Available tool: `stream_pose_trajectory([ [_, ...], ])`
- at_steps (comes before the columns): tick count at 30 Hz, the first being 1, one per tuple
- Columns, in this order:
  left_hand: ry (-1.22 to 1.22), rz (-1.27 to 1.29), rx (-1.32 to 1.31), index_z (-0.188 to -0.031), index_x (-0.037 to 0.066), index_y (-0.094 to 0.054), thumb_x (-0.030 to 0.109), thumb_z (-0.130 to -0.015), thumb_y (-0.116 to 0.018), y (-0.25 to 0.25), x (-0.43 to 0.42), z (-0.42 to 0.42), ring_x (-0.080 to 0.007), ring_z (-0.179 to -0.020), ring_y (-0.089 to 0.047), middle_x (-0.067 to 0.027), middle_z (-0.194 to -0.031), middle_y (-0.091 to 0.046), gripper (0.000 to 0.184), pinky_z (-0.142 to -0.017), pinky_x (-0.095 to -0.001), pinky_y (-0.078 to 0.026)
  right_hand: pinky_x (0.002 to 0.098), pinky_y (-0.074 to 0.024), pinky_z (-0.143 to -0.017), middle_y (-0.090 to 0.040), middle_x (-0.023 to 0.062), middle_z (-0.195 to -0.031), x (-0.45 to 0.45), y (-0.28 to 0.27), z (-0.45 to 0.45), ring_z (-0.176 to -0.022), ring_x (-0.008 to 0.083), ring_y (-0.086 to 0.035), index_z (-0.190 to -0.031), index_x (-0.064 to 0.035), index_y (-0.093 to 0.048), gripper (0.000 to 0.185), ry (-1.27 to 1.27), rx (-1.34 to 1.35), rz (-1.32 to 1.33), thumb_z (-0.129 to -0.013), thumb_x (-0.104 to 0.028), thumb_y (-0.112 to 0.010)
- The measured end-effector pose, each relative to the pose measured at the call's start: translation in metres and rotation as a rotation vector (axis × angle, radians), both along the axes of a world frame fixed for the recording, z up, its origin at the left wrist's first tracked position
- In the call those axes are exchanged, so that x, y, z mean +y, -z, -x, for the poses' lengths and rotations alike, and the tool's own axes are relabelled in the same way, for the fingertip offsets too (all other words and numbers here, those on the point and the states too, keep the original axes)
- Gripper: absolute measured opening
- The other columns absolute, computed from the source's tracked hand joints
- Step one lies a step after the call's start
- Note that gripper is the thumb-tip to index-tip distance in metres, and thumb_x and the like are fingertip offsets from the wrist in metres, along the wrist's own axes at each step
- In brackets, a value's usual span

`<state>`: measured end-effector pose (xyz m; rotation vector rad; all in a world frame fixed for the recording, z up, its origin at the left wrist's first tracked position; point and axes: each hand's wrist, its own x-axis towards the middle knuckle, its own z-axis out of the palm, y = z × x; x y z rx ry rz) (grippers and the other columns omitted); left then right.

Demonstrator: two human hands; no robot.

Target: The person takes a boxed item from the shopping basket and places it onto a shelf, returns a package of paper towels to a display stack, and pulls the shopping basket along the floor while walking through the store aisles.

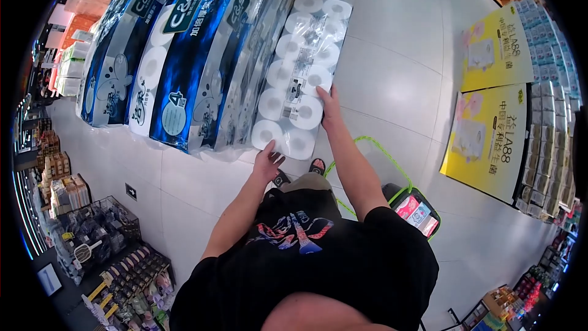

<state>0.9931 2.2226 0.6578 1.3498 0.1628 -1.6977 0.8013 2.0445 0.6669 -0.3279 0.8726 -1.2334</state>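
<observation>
A long clear-wrapped pack of toilet paper rolls (282, 74) lies in front of me, its roll ends facing up and a printed label with a barcode down its middle. My right hand (329, 108) grips the pack's right edge, thumb on top and the other fingers hidden beneath. At the near left corner, my left hand (267, 163) holds the pack's edge between thumb and curled fingers. Against the pack's left side stand larger blue and white toilet paper packs (184, 67) in shiny plastic.
A shopping basket (397, 191) with a bright green handle stands on the floor by my right side, packaged goods inside. Yellow poster boards (487, 138) front stacked goods on the right. Wire bins (101, 233) of merchandise are at lower left. Pale tiled floor (392, 79) runs between the displays.
</observation>
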Motion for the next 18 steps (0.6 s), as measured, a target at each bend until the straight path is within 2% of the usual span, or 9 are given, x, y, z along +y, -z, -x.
stream_pose_trajectory([
  [3, 0.005, -0.043, 0.031, -0.124, 0.007, -0.038, 0.034, -0.075, -0.07, -0.012, -0.006, 0.003, -0.0285, -0.111, -0.042, -0.0117, -0.116, -0.041, 0.064, -0.086, -0.0401, -0.041, 0.0341, -0.0459, -0.085, -0.048, 0.0164, -0.121, -0.002, -0.002, -0.005, -0.104, 0.0247, -0.053, -0.135, -0.0024, -0.029, 0.069, 0.05, 0.06, -0.002, -0.077, -0.016, -0.066],
  [5, 0.021, -0.082, 0.03, -0.119, 0.007, -0.043, 0.039, -0.075, -0.068, -0.017, -0.012, 0.006, -0.0265, -0.105, -0.046, -0.0102, -0.108, -0.046, 0.06, -0.078, -0.0353, -0.042, 0.0337, -0.0449, -0.085, -0.047, 0.0163, -0.12, -0.006, -0.003, -0.003, -0.104, 0.0238, -0.052, -0.133, -0.003, -0.035, 0.065, 0.015, 0.271, 0.013, -0.079, -0.022, -0.065],
  [6, 0.03, -0.088, 0.03, -0.119, 0.007, -0.043, 0.039, -0.075, -0.068, -0.012, -0.016, 0.007, -0.0265, -0.105, -0.046, -0.0102, -0.108, -0.046, 0.06, -0.078, -0.0353, -0.042, 0.0337, -0.0449, -0.085, -0.047, 0.0163, -0.12, -0.01, 0.005, -0.001, -0.104, 0.0238, -0.052, -0.133, -0.003, -0.035, 0.065, 0.023, 0.272, 0.006, -0.079, -0.022, -0.065],
  [8, -0.032, -0.016, 0.026, -0.115, 0.007, -0.046, 0.04, -0.075, -0.068, -0.004, -0.014, 0.009, -0.0253, -0.098, -0.05, -0.0088, -0.102, -0.05, 0.056, -0.071, -0.0332, -0.043, 0.0365, -0.0419, -0.088, -0.047, 0.0183, -0.119, -0.017, 0.023, 0.001, -0.107, 0.0265, -0.05, -0.132, -0.0031, -0.038, 0.066, -0.064, 0.619, 0.05, -0.078, -0.031, -0.066],
  [12, 0.05, -0.003, 0.136, -0.116, 0.007, -0.045, 0.037, -0.078, -0.066, -0.002, -0.018, 0.005, -0.0251, -0.094, -0.05, -0.0091, -0.101, -0.05, 0.052, -0.07, -0.0344, -0.044, 0.0381, -0.0367, -0.094, -0.043, 0.0213, -0.122, -0.039, 0.045, -0.008, -0.114, 0.0316, -0.044, -0.132, -0.003, -0.038, 0.072, -0.094, 0.711, 0.101, -0.076, -0.039, -0.065],
  [14, 0.009, 0.043, 0.084, -0.115, 0.007, -0.046, 0.036, -0.081, -0.062, -0.006, -0.017, 0.011, -0.0247, -0.093, -0.05, -0.0098, -0.105, -0.051, 0.048, -0.075, -0.0367, -0.043, 0.0391, -0.0332, -0.099, -0.041, 0.0233, -0.124, -0.031, 0.057, 0.003, -0.118, 0.0349, -0.041, -0.133, -0.003, -0.037, 0.077, -0.084, 0.796, 0.097, -0.075, -0.045, -0.065],
  [16, -0.024, 0.022, 0.08, -0.123, 0.006, -0.042, 0.037, -0.082, -0.059, 0.011, -0.013, 0.007, -0.0256, -0.111, -0.044, -0.0091, -0.123, -0.047, 0.055, -0.095, -0.0421, -0.036, 0.0389, -0.0325, -0.1, -0.038, 0.0237, -0.127, -0.03, 0.048, 0.004, -0.119, 0.0364, -0.04, -0.133, -0.0019, -0.037, 0.077, -0.086, 0.795, 0.069, -0.075, -0.045, -0.064],
  [18, 0.041, 0.066, 0.078, -0.129, 0.008, -0.037, 0.043, -0.081, -0.058, 0.011, -0.013, 0.008, -0.0272, -0.122, -0.035, -0.0092, -0.128, -0.042, 0.063, -0.106, -0.044, -0.026, 0.0389, -0.0329, -0.1, -0.037, 0.0236, -0.129, -0.02, 0.019, 0.005, -0.119, 0.0358, -0.04, -0.133, -0.0009, -0.036, 0.08, -0.035, 0.905, 0.034, -0.074, -0.046, -0.065],
])
